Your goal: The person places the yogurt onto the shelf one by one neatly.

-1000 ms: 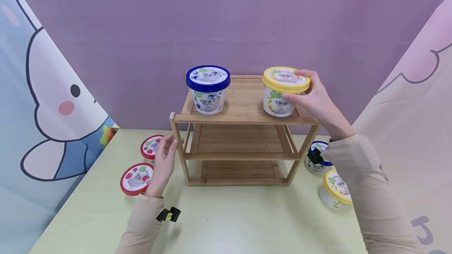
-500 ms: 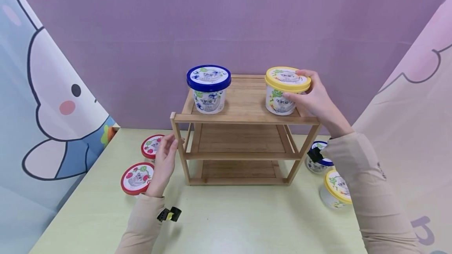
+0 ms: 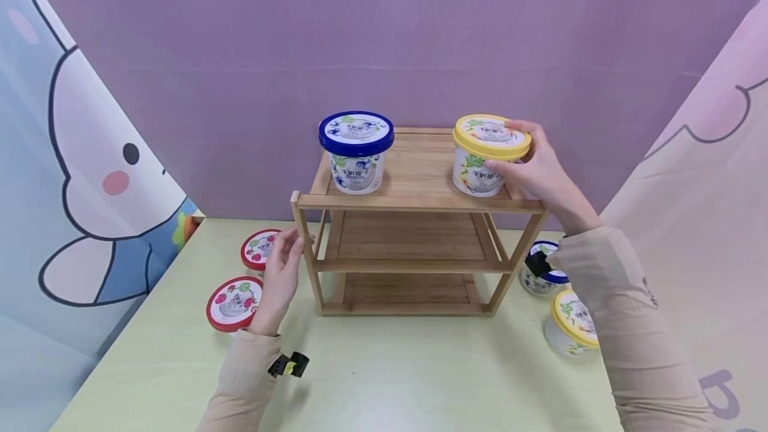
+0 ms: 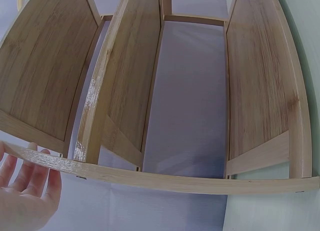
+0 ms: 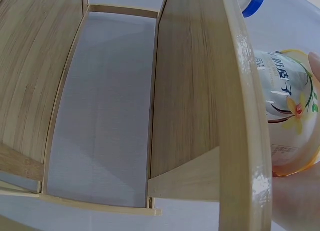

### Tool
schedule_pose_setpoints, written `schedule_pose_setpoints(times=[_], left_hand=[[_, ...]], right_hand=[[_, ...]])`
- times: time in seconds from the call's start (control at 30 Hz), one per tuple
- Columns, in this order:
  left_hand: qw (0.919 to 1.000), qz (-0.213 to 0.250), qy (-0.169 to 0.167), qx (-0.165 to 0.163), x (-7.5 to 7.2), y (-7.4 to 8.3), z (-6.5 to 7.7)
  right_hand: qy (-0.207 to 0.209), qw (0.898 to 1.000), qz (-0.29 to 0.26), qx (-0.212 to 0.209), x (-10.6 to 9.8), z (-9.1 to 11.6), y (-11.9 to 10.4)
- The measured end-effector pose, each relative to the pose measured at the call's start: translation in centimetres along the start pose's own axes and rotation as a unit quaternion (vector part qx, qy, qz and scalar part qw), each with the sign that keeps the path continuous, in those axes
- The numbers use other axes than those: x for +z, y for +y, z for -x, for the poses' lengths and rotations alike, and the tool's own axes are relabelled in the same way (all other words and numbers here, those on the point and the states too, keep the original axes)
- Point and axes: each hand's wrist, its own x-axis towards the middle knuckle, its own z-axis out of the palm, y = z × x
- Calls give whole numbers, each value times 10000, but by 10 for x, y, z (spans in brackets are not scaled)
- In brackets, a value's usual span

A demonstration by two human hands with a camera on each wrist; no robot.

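Observation:
A three-tier bamboo shelf (image 3: 414,265) stands mid-table. On the right of its top tier is a white ice-cream-style tub with a yellow lid (image 3: 491,132); my right hand (image 3: 540,172) grips it at the lid, thumb in front and fingers on the far side. The right wrist view shows the same tub's printed wall (image 5: 287,101) beyond the shelf's edge. Left of it on that tier sits a similar tub with a blue lid (image 3: 357,134), upright. My left hand (image 3: 281,279) holds the shelf's left post; in the left wrist view its fingers (image 4: 37,181) wrap behind the wood.
Two red-lidded tubs (image 3: 235,303) stand on the table (image 3: 384,379) at the left, partly behind my left hand. Right of the shelf are another blue-lidded tub (image 3: 543,279) and a yellow-lidded tub (image 3: 573,322), partly covered by my right sleeve. A purple cloth (image 3: 384,32) hangs behind.
The yellow-lidded tub in my right hand has shifted slightly right on the top tier. My left hand stays at the post.

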Motion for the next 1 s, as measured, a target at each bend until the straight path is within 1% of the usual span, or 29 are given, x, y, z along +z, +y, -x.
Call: schedule_pose_setpoints(times=[0.33, 0.47, 0.77, 0.83, 0.93, 0.97, 1.0], left_hand=[[10000, -30, 2, 67, 0, -2, -1], [10000, -14, 12, 81, 0, -2, -1], [10000, -79, 7, 49, 0, 0, 0], [9999, -81, 22, 128, 0, -1, 0], [9991, -25, 59, 411, 0, -3, 0], [9983, 96, 87, 573, 1, -4, 1], [9978, 112, 98, 649, 1, -5, 2]], right_hand=[[-46, 9999, -147, -35, -3, 1, 2], [-25, 9999, -119, -40, -4, 4, 3], [309, 9993, 24, -228, -7, 19, 8], [373, 9989, 64, -275, -8, 23, 9], [447, 9983, 109, -356, -9, 28, 10], [464, 9981, 132, -390, -10, 30, 11], [491, 9978, 150, -429, -10, 31, 11]])
